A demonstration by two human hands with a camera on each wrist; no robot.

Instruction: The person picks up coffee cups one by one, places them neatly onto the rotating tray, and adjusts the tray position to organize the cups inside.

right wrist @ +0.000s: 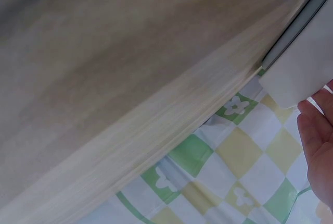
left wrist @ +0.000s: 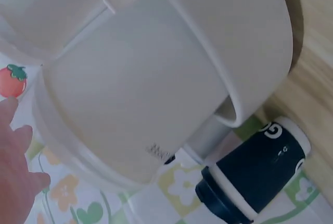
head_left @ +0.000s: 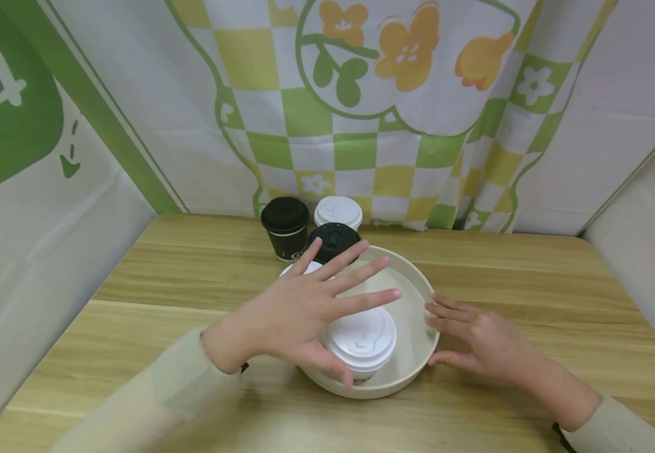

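Tray (head_left: 414, 314) touched at three o'clock, white-lidded takeaway cup (head_left: 363, 333) under a spread left hand (head_left: 299, 311)

Set twelve o'clock toward the checked curtain (head_left: 355, 148). The round cream tray sits on the wooden tabletop (head_left: 520, 264), and the white-lidded takeaway cup stands inside it near six. The left hand reaches in from eight with its fingers fanned wide; its grip is apart and holds nothing, the thumb down by the cup's near side. Whether it touches the lid I cannot tell. The right hand (head_left: 488, 343) has its fingers against the outer wall at three, thumb near four, touching rather than clasping.

Around ten to eleven o'clock crowd a black-lidded cup (head_left: 334, 238), a second white lid (head_left: 313, 268) partly hidden by the left hand, a lettered dark cup (head_left: 285, 229) and, farthest back, another white-lidded cup (head_left: 338, 211).

The likeliest trouble, I judge, comes from the right side: with nothing clasping the rim, a hard push could slide the tray toward nine and shunt that cluster. A jolt, or the left thumb catching its side, could tip the cup in the tray. Splayed fingers sweeping low toward eleven could also knock over the black-lidded cup, and uneven pressure might pop a lid loose.
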